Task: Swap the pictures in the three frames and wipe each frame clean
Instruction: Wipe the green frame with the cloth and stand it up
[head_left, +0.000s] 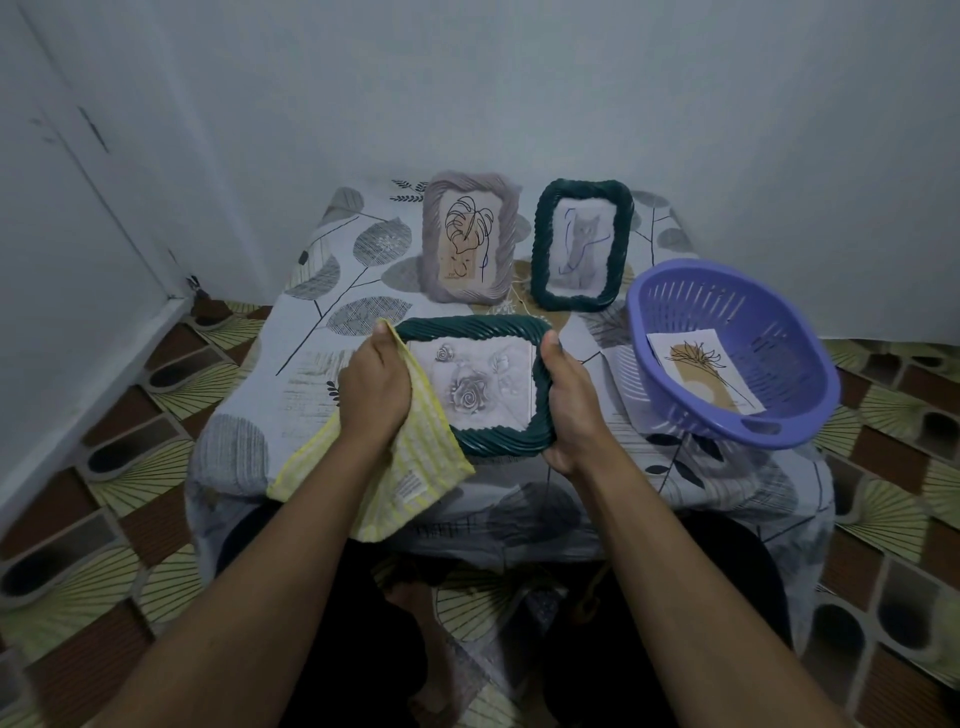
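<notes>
A dark green frame (470, 328) with a grey rose picture is held flat over the low table. My right hand (569, 400) grips its right edge. My left hand (375, 387) presses a yellow striped cloth (410, 467) against the frame's left side, covering that edge. Behind it stand two upright frames: a grey one (434, 244) with a leaf line drawing and a dark green one (543, 249) with a cat picture.
A purple plastic basket (670, 291) sits at the table's right, tilted, with a loose flower picture (701, 371) inside. The table (322, 322) wears a leaf-patterned cloth. Walls close in behind and to the left; patterned floor tiles surround the table.
</notes>
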